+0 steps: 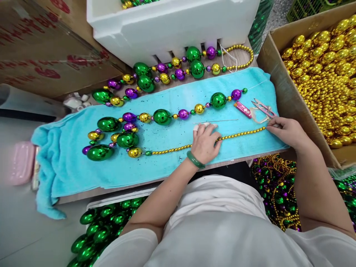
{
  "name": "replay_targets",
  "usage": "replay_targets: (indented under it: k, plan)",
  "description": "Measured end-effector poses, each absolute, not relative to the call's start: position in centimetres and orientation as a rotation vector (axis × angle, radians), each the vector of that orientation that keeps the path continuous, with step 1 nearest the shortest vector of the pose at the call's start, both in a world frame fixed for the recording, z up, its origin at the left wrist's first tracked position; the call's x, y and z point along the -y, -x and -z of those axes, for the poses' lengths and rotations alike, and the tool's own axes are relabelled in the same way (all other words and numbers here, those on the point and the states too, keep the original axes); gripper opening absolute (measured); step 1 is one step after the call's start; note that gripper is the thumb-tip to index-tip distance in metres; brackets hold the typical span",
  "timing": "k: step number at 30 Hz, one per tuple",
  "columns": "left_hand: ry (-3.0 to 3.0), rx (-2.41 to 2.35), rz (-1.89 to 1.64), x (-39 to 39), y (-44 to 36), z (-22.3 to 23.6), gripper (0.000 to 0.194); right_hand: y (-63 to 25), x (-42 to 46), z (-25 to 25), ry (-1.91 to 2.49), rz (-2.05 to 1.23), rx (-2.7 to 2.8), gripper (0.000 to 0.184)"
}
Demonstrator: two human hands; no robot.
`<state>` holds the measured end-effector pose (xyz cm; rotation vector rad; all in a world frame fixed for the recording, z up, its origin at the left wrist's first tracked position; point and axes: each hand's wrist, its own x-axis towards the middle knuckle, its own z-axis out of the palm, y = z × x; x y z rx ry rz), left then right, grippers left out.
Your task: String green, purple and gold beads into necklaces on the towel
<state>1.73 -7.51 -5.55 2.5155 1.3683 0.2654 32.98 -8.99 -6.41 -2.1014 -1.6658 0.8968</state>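
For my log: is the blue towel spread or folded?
Mostly spread: the towel lies flat beneath the bead strand, its left end bunched.

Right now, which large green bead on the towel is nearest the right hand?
The green bead left of the pink packet; the other large green beads on the towel lie farther left.

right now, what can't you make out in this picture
All in the head view:
One end of the thin strand of small gold beads: hidden by the right hand.
A middle stretch of that strand: covered by the left hand.
Most of the white foam box's inside: cut off by the top edge.
Small pink box: print too small.
Pale pink rounded object: blurred.
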Motion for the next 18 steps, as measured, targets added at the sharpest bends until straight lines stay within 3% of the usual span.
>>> replay_targets:
  k: [8,14,18]
  plan:
    - [-2.533,-1.473,-0.189,7.8,0.8,4.6,0.016,-33.0,8.9,6.5,2.076,-0.881,1.680,0.017]
    - [-2.538,-1.356,-0.241,7.4,-2.1,5.0,0.026,-33.0,8.9,6.4,2.069,-0.876,1.698,0.017]
    - [-2.560,-1.306,-0.216,6.9,-3.6,5.3,0.020,-32.9,8.9,6.1,2.071,-0.878,1.713,0.016]
